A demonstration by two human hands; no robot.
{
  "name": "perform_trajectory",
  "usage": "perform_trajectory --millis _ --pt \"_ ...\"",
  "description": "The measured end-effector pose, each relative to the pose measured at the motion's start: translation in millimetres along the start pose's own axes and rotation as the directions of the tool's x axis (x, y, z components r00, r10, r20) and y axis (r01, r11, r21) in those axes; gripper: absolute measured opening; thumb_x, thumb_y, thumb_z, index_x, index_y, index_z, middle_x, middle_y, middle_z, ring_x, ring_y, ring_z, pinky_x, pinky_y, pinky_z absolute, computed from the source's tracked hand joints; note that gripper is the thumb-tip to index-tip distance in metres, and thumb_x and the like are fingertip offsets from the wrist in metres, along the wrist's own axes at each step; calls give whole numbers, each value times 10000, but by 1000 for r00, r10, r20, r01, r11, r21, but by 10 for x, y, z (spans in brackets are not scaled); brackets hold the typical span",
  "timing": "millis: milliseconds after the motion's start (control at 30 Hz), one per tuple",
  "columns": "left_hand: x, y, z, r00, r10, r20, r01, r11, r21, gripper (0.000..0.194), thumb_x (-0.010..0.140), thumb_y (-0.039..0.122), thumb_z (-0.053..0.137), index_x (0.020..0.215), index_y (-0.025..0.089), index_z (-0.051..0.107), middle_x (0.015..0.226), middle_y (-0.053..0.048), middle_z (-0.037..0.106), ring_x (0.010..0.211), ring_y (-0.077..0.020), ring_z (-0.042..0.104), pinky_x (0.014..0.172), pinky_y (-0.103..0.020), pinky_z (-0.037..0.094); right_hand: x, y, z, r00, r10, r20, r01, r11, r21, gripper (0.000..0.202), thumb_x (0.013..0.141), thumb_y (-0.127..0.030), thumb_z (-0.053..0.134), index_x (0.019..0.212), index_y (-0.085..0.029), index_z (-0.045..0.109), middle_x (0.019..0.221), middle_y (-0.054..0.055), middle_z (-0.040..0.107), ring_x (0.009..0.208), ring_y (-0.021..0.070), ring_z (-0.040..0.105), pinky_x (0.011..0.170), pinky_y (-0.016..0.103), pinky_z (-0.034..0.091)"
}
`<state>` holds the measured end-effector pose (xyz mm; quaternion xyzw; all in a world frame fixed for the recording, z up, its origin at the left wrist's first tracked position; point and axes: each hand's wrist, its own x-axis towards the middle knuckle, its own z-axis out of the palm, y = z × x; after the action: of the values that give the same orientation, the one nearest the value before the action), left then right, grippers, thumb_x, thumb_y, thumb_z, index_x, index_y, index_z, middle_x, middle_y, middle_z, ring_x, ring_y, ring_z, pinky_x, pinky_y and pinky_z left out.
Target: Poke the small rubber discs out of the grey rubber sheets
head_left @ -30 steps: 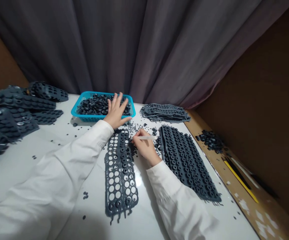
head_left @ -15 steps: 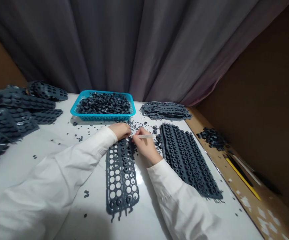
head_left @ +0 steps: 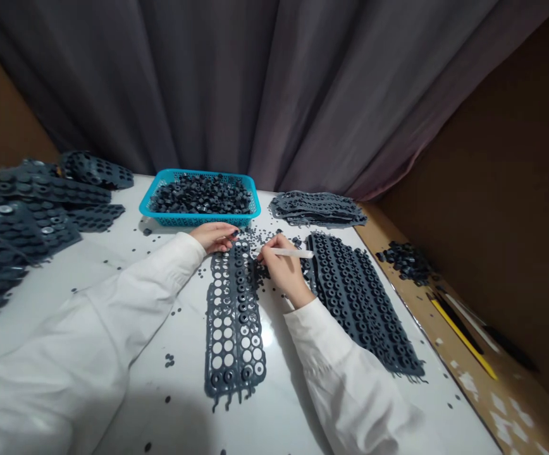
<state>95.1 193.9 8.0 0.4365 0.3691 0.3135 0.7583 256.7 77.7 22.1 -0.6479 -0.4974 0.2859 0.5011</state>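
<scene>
Though holey, dark glossy sheet (head_left: 236, 335) by left hand (head_left: 214, 236) tight on piece (head_left: 235, 233), right hand (head_left: 281, 265) on stick (head_left: 296, 253)

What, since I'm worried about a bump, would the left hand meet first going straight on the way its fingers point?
Probably the right hand, past scattered dark discs; the height of the left hand is unclear, so it might brush those first.

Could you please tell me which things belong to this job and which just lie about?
Apparently in use:
- white tool (right hand)
- small dark piece (left hand)
- holed strip
- blue basket

Apparently lying about:
- yellow tool
- white scraps
</scene>
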Motion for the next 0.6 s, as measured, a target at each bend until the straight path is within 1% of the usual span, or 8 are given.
perform_trajectory --millis 100,167,267,333,400,500,533,600 --pt "4 8 18 999 -24 28 21 995 100 94 700 213 648 705 124 618 608 -49 583 515 -140 573 459 -235 458 7 1 -8 1000 -10 -12 10 1000 -6 65 706 -203 471 649 -216 445 563 -45 512 553 136 476 545 249 345" --pt "19 8 55 999 -17 41 11 988 156 138 695 243 606 617 135 569 591 -48 560 519 -147 564 459 -246 458 7 27 7 1000 -10 -8 10 1000 -7 59 710 -201 467 656 -216 448 570 -44 516 561 138 481 551 250 350" --pt "51 -18 138 998 32 52 -44 964 264 222 682 282 570 523 161 474 539 -22 506 467 -119 490 430 -227 399 9 90 40 1000 -4 0 4 1000 1 46 719 -206 463 675 -216 454 579 -45 518 564 138 483 555 249 355" --pt "65 -38 190 994 93 63 -109 924 367 248 674 297 583 501 168 462 494 8 463 434 -96 415 423 -210 341 10 131 56 1000 -14 2 13 1000 7 42 731 -213 461 689 -215 460 592 -43 525 572 138 485 566 249 360" --pt "66 -50 225 980 179 87 -198 850 487 225 652 289 630 506 162 515 500 17 480 470 -98 408 463 -209 329 10 164 68 1000 -29 3 29 1000 7 41 740 -219 459 699 -214 465 609 -41 534 581 137 485 576 248 364" --pt "52 -48 245 944 297 148 -319 690 650 96 605 233 684 584 159 627 577 10 556 576 -126 460 571 -227 350 9 197 85 999 -35 12 35 999 -4 37 744 -229 458 713 -214 470 623 -41 540 581 135 479 578 246 363" --pt "49 -45 246 931 323 169 -345 633 692 64 598 211 685 617 161 649 590 11 562 589 -132 464 595 -234 349 9 205 93 999 -35 15 35 999 -7 40 747 -234 456 717 -213 472 627 -41 540 583 135 478 578 246 363" --pt "52 -41 244 911 355 211 -381 525 761 67 589 173 675 656 166 668 580 16 537 580 -137 451 622 -249 349 9 219 109 999 -44 11 44 999 -12 54 757 -248 452 724 -212 475 633 -41 540 595 136 482 586 245 364"
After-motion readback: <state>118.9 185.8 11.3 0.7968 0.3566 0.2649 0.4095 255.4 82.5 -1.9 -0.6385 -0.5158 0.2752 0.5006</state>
